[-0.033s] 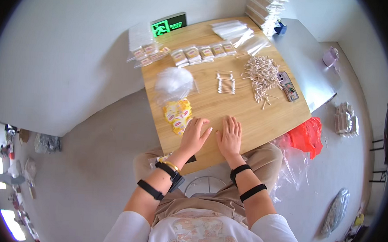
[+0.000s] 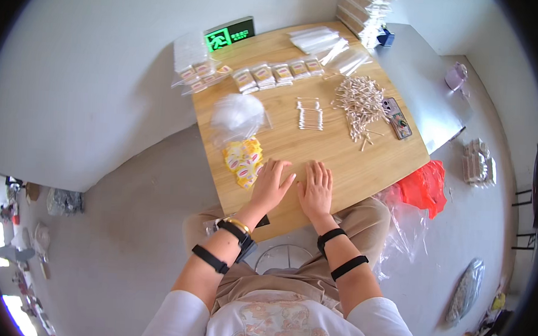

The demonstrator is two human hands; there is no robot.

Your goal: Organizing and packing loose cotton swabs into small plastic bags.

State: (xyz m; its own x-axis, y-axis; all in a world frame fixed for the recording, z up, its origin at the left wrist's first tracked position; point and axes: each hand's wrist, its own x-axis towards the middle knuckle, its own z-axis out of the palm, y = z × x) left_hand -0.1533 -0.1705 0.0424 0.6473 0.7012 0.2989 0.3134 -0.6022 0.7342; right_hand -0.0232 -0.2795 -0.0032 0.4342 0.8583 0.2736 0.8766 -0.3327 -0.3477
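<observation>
My left hand (image 2: 270,186) rests at the near edge of the wooden table (image 2: 366,167), fingers loosely bent and holding nothing. Beside it, my right hand (image 2: 316,191) lies palm down with its fingers stretched out. Closest to the left hand is a heap of yellow and white labels (image 2: 243,162). Behind the labels sits a pile of clear plastic bags (image 2: 238,114). In the middle of the table, cotton swabs (image 2: 310,119) lie side by side in a neat row. To their right is a loose heap of cotton swabs (image 2: 359,104).
Small filled packets (image 2: 263,76) stand in a row farther back. Flat clear sleeves (image 2: 317,40) lie at the far edge, near a lit green sign (image 2: 230,34). A phone (image 2: 397,119) sits at the right edge, above a red plastic bag (image 2: 423,188).
The whole view has shifted very slightly. Both hands stay in the same place on the table, and nothing has been picked up.
</observation>
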